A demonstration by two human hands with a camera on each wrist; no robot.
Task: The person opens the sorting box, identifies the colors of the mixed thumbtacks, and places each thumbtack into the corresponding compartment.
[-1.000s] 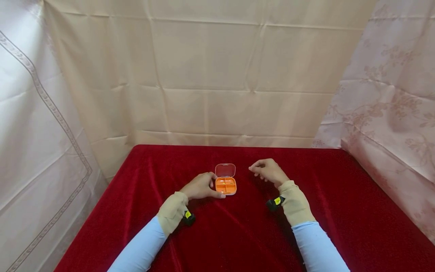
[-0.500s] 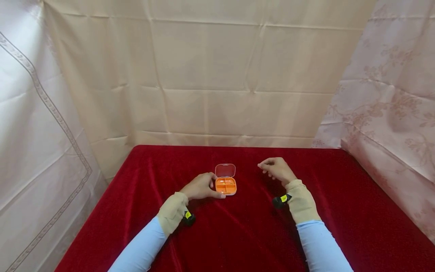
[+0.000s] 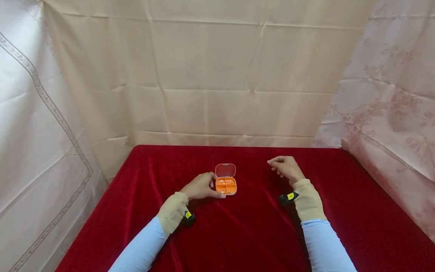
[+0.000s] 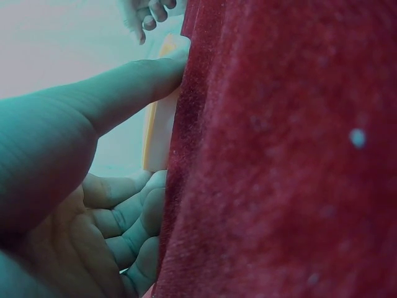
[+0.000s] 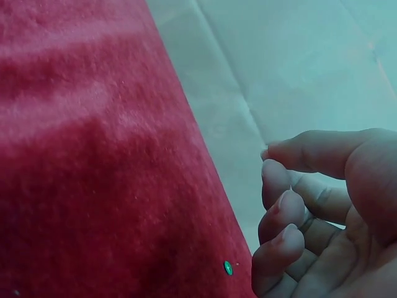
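Observation:
An orange pill box (image 3: 225, 186) with four-way dividers lies on the red cloth, its clear lid (image 3: 225, 170) flipped up at the back. My left hand (image 3: 202, 187) holds it from the left, thumb along the near side and fingers at the far left corner. In the left wrist view, the thumb (image 4: 146, 81) overlaps the box's side (image 4: 162, 133). My right hand (image 3: 286, 167) is right of the box, above the cloth. Its fingers are curled, with thumb tip (image 5: 285, 152) and index fingertip together; nothing shows between them.
A red velvet cloth (image 3: 251, 230) covers the table. A small green shiny piece (image 5: 228, 268) lies on it near an edge in the right wrist view. A pale speck (image 4: 358, 138) shows in the left wrist view. A beige curtain (image 3: 204, 75) hangs behind the table.
My right hand has moved to the right, away from the pill box, with its fingers in much the same pose. The left hand and the box have stayed in place.

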